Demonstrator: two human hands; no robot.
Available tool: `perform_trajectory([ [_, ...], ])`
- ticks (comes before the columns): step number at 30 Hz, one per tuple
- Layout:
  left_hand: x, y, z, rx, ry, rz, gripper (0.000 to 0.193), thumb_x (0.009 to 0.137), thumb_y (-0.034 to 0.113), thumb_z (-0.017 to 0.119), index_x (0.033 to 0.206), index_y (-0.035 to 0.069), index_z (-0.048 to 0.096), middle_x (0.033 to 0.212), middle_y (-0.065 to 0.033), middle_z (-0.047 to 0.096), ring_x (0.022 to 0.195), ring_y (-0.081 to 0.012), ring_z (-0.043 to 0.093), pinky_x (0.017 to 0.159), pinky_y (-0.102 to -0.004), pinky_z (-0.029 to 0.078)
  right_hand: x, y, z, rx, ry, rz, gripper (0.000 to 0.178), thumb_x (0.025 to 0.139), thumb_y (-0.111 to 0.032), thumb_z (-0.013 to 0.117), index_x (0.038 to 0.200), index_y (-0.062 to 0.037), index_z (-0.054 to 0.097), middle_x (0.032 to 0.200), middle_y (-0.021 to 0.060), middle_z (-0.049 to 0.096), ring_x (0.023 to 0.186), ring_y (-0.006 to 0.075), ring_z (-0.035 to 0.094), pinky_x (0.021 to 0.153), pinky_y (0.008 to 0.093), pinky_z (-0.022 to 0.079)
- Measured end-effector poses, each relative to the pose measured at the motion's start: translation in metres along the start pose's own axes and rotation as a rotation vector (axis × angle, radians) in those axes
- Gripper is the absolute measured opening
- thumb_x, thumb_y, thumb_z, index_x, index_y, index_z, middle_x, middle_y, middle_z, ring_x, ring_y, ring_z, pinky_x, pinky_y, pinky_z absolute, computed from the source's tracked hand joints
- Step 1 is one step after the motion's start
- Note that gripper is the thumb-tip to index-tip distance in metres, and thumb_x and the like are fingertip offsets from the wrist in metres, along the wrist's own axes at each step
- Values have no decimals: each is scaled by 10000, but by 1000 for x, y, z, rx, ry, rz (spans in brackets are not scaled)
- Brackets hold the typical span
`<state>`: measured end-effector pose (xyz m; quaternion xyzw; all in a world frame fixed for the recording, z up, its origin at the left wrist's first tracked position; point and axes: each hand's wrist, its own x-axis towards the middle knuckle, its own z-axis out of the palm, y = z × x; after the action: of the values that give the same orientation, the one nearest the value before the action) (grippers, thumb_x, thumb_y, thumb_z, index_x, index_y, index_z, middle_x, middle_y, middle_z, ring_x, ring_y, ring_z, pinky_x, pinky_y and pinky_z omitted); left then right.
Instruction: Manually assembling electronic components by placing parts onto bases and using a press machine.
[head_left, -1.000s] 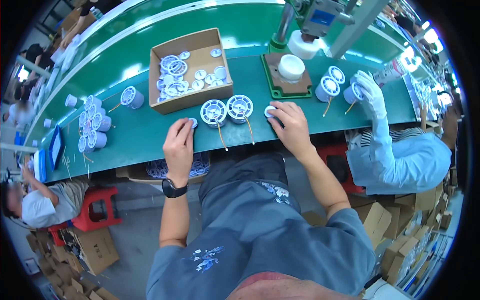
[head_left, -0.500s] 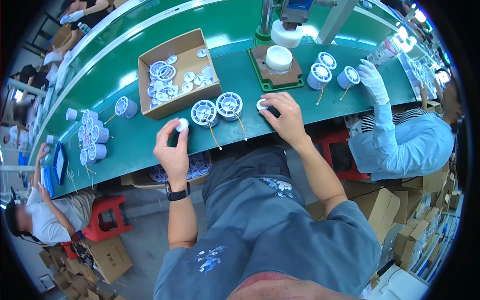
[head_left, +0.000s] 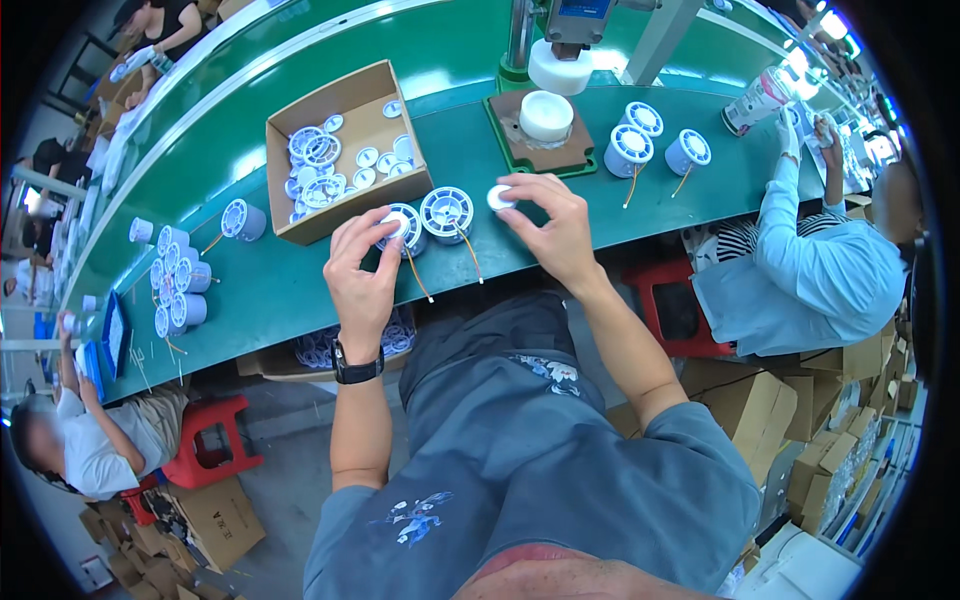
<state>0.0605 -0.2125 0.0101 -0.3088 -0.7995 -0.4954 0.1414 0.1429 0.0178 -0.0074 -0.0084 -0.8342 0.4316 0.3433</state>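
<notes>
My left hand (head_left: pixel 362 262) pinches a small round white cap (head_left: pixel 397 226) over the top of the left one of two white cylindrical housings. That housing (head_left: pixel 416 243) is partly covered by my fingers, and its orange wire hangs toward the table edge. Whether the cap touches it I cannot tell. Just beside it stands the second housing (head_left: pixel 447 212), slotted top up, with its own orange wire. To the right of this one, my right hand (head_left: pixel 548 222) grips another white cap (head_left: pixel 500 198) between thumb and fingers, held apart from the housings.
A cardboard box (head_left: pixel 405 190) of white discs and rings stands behind my left hand. Beyond my right hand is a press (head_left: pixel 545 150) with a green base. More housings stand left (head_left: pixel 180 280) and right (head_left: pixel 630 148). A co-worker (head_left: pixel 800 260) sits at the right, another person (head_left: pixel 95 430) at the left.
My left hand has moved right and up with its cap, onto the left housing's top. My right hand stays near its place, still holding a cap. The right co-worker's hand has drawn back from a housing.
</notes>
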Motion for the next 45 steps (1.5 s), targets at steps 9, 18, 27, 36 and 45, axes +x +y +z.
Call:
perform_trajectory([
  [9,1,-7,3,-106,-15,-42,162,803,-12,705,957,10,748,1105,-125,712,1039,-271,641,923,-363,488,25,-18,34,45,-139,-130,191,728,-43,782,907,-22,719,1041,99,727,944,255,650,841,356,513],
  [18,-7,-14,7,-150,67,15,167,778,-6,719,940,28,743,1094,-121,713,1038,-275,643,897,-358,498,23,-23,30,36,-221,-196,180,727,-20,770,900,-14,720,1073,109,720,954,268,644,832,350,513],
  [27,-6,-14,9,-244,37,-54,206,789,-8,711,994,12,725,1138,-129,690,1089,-250,628,927,-346,480,16,-24,34,8,-267,-120,302,728,-67,791,977,-2,633,1210,183,640,1096,349,618,906,401,500],
  [36,24,3,-43,-97,92,17,226,847,7,655,1071,4,687,1099,-124,689,1070,-226,637,866,-330,510,32,-37,17,-140,-214,-137,223,780,-46,729,970,-4,619,1154,181,653,1072,367,624,917,395,492],
  [45,162,-112,-27,725,-417,281,219,804,133,675,984,12,705,988,-212,682,920,-368,659,827,-449,521,172,-25,126,-465,-487,-355,192,806,-81,601,959,-69,717,971,170,702,956,344,661,801,434,535],
])
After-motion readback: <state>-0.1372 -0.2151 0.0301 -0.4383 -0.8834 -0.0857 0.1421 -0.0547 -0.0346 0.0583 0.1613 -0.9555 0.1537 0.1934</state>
